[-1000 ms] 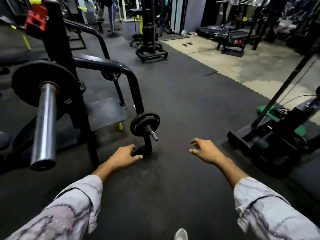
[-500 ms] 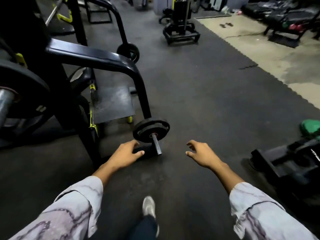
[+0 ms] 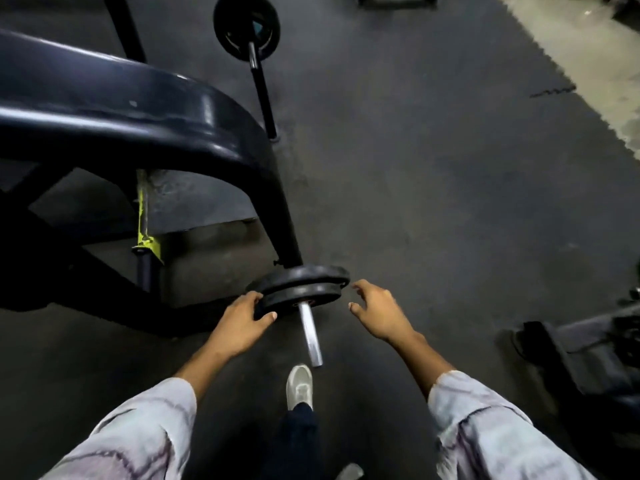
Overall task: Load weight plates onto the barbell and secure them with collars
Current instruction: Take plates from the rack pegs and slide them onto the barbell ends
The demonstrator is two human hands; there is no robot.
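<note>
- Two small black weight plates [image 3: 304, 289] are seen stacked on a silver storage peg [image 3: 310, 336] at the foot of a black rack frame [image 3: 138, 109], low in the middle of the view.
- The near plate is gripped at its left edge by the left hand [image 3: 242, 323]: the fingers are curled behind the rim and the thumb is laid on the front face.
- The right hand [image 3: 379, 311] is held just beside the right edge of the plates; its fingers are spread apart and slightly bent, and nothing is held in it. Whether a fingertip touches the rim cannot be told.
- The bare end of the peg is pointed toward the camera, between both forearms.
- A second black plate [image 3: 246, 26] on another peg is seen farther back, at the top.
- A grey shoe [image 3: 300, 386] is placed on the dark rubber floor [image 3: 450, 202], below the peg.
- Both arms are covered by light patterned sleeves [image 3: 138, 438].
</note>
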